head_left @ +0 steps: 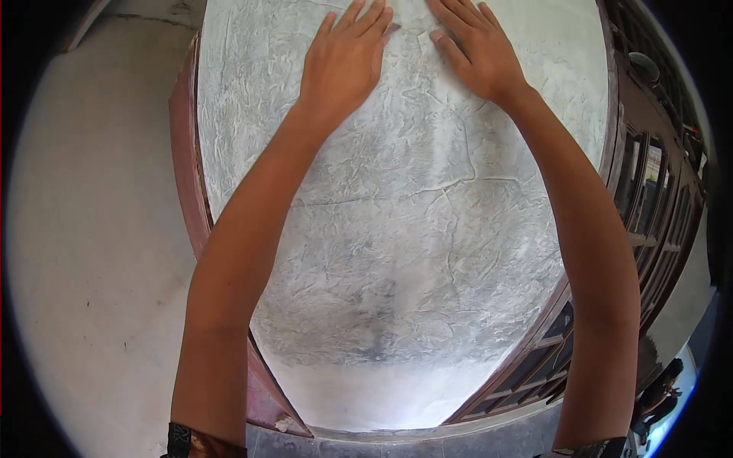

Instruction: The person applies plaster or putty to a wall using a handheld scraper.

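A large sheet of wrinkled white-grey paper (397, 229) covers a tall panel set in a reddish-brown wooden frame (187, 175). My left hand (345, 57) lies flat on the paper near its top, fingers together and stretched upward. My right hand (473, 47) lies flat beside it, fingers spread, touching a small raised fold in the paper. Both palms press on the sheet and hold nothing. Cracks and creases run across the paper's middle, with a darker grey patch lower down.
A plain pale wall (84, 229) fills the left side. On the right stands a dark wooden door (657, 198) with glazed panes. A grey tiled floor (397, 443) shows at the bottom. Dark bands sit on both my wrists' lower forearms.
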Demonstrator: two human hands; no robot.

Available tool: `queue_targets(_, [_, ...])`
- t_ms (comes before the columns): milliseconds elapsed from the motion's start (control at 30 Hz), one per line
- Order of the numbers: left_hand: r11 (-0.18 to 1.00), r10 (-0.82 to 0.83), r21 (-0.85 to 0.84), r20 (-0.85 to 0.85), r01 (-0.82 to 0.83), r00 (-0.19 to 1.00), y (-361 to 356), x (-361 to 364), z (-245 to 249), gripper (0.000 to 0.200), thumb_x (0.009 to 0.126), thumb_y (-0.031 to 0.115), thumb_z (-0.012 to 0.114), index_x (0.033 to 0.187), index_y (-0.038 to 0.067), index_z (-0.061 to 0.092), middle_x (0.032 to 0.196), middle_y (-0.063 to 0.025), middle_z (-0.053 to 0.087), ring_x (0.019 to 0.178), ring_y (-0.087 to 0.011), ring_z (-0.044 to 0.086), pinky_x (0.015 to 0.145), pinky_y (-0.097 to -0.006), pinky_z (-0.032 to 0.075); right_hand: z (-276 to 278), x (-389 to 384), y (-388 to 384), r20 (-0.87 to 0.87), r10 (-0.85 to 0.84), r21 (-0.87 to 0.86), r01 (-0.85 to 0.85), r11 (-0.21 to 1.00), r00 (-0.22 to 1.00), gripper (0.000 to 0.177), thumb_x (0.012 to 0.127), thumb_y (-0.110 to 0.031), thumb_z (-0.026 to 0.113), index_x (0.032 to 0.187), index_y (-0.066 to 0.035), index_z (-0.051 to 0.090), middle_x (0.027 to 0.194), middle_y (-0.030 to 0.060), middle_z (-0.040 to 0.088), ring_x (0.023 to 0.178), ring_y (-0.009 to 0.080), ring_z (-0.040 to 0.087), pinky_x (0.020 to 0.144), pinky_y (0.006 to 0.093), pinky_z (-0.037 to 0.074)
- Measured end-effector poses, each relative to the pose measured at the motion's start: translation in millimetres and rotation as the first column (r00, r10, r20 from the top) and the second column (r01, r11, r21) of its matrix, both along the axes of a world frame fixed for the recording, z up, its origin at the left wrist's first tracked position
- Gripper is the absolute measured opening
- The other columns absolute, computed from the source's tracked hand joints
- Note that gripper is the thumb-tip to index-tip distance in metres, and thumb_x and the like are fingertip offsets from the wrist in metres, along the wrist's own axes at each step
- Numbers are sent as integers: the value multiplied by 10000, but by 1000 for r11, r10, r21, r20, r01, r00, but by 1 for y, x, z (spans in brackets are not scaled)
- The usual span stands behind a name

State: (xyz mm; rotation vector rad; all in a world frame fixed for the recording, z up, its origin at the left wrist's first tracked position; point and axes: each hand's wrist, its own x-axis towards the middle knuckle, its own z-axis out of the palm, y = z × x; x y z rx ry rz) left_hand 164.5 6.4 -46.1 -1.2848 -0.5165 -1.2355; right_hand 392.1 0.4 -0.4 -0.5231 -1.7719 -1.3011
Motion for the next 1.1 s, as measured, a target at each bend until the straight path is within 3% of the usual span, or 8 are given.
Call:
queue_targets(100, [998,4,-57,72,0,997,-2,21,-44,379,1029,180,571,1386,75,640,1501,-58,588,1431,-279,498,1165,-519,403,-12,3,15,-8,8,105,-7,994,1000,573,1062,-294,455,1553,-1,416,1643,197,371,1532,375,321,1267,522,216])
queue_targets(300, [993,18,-122,187,5,982,-11,37,42,408,1101,192,412,1420,3,582,1558,-199,496,1476,-371,419,1200,-559,328,-12,0,20,-13,100,132,-97,986,995,545,1059,-293,451,1513,7,472,1615,182,423,1527,355,335,1268,516,216])
queue_targets(400, [986,31,-166,199,2,980,-13,49,1,413,1026,196,577,1412,53,612,1514,-101,572,1435,-310,497,1150,-550,412,-17,-1,23,-17,140,139,-137,981,990,527,1055,-278,454,1495,9,491,1606,176,437,1525,340,340,1267,515,220])
queue_targets(533, [990,124,-92,222,-106,967,-12,61,-49,390,1055,193,516,1399,41,620,1513,-129,566,1398,-346,525,1115,-539,444,-20,-3,26,-37,149,159,-142,977,988,513,1053,-259,451,1484,16,498,1596,169,451,1519,325,351,1267,511,228])
queue_targets(700, [981,172,-136,297,-136,939,-18,50,36,420,1108,211,383,1401,-7,592,1561,-202,492,1460,-380,437,1176,-541,368,-22,-5,22,-56,163,149,-153,977,985,508,1055,-247,447,1481,24,501,1591,164,457,1513,321,359,1268,511,228])
queue_targets(767, [903,230,-426,358,-61,905,-36,62,23,432,1034,185,553,1441,47,584,1546,-145,532,1438,-323,496,1138,-587,403,-21,-5,24,-45,154,156,-146,977,987,506,1053,-242,448,1478,26,504,1592,164,456,1511,320,361,1267,512,227])
queue_targets(900, [972,230,-113,284,-206,931,-10,60,-61,405,1056,194,507,1428,64,601,1535,-133,542,1416,-353,508,1089,-534,464,-24,-5,27,-62,174,159,-163,974,983,500,1049,-236,453,1471,27,510,1593,162,456,1512,316,360,1267,512,229])
queue_targets(1100, [954,215,-261,263,-145,940,-24,32,39,413,1074,202,456,1421,20,585,1547,-166,520,1438,-356,477,1121,-556,421,-26,-6,21,-65,134,152,-123,981,989,490,1043,-223,460,1464,20,522,1586,155,467,1508,311,367,1266,512,230])
